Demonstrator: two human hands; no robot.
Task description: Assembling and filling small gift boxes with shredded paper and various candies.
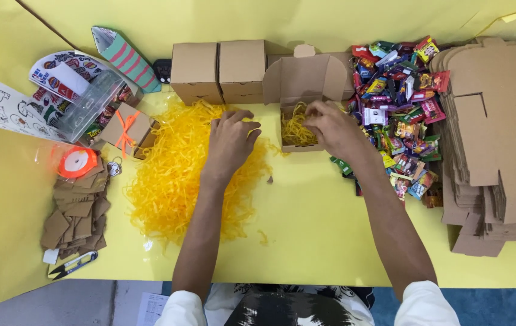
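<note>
Right hand [330, 128] reaches into the open cardboard box [299, 99], fingers pinching yellow shreds. Left hand [232, 140], just left of the box, rests palm-down with curled fingers on the shredded paper pile [173, 181].

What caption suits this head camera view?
Right hand tucks yellow paper shreds into an open cardboard box; left hand rests on the pile.

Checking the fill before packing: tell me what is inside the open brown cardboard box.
The open brown cardboard box holds yellow shredded paper. The right hand covers its right part, so anything beneath the fingers or the shreds stays hidden.
</note>
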